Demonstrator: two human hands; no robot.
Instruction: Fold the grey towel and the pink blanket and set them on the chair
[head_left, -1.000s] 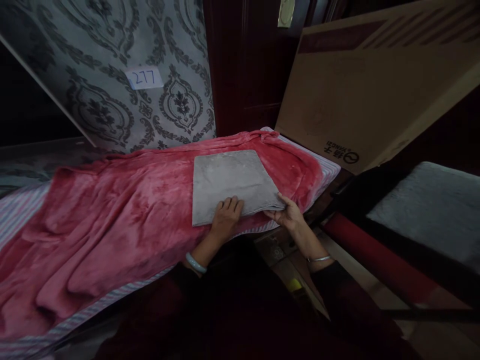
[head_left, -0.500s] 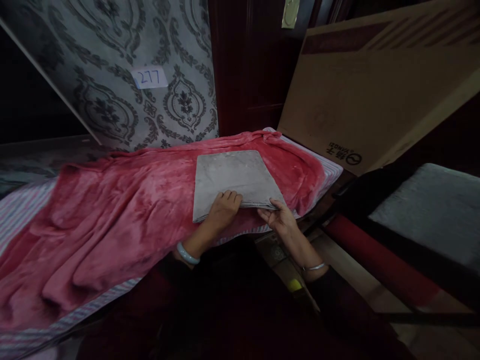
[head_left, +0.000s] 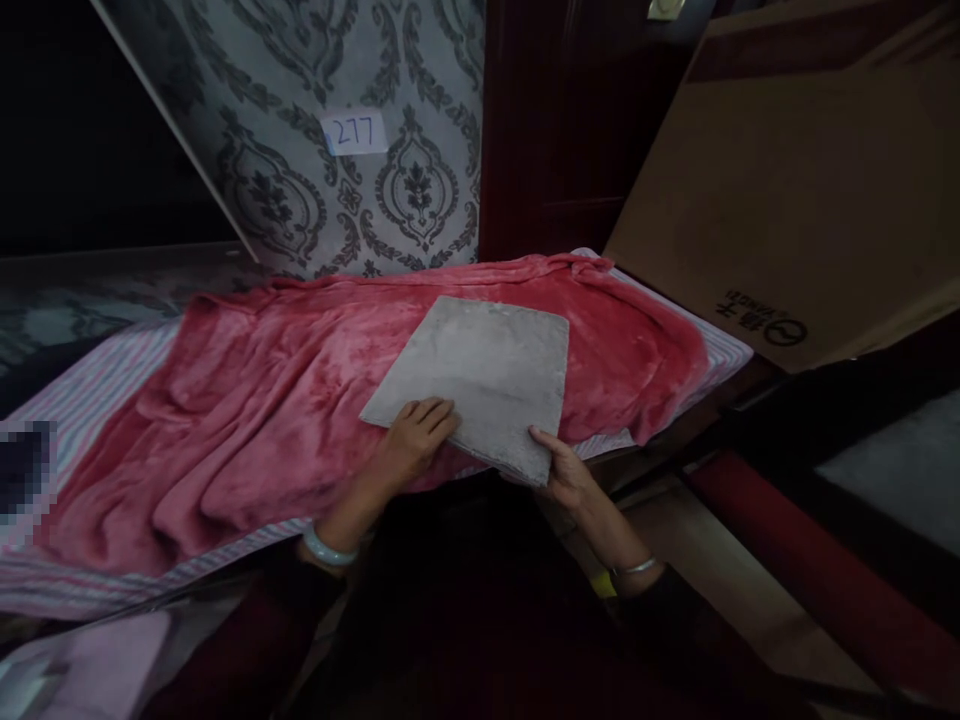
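A flat grey plush cloth piece [head_left: 491, 365], squarish and apparently folded in layers, lies turned at an angle on a pink fleece blanket [head_left: 292, 400]. At its near edge, my left hand [head_left: 418, 440] has curled fingers over the top, with the thumb hidden. My right hand [head_left: 568, 474] grips the near right corner, which sticks out past the blanket's front edge. Its thumb rests on top and its other fingers are mostly hidden underneath.
Under the blanket is a striped sheet [head_left: 142, 362]. A large cardboard sheet or box [head_left: 810, 190] leans at the back right beside a dark red door [head_left: 559, 130]. A paper marked 277 [head_left: 355, 132] is on the patterned wall. A red strip [head_left: 795, 570] lies low on the right.
The grey cloth has turned clockwise, its right corner now nearer me. My right hand has come closer and taken a fuller grip on that corner. The view has shifted left.
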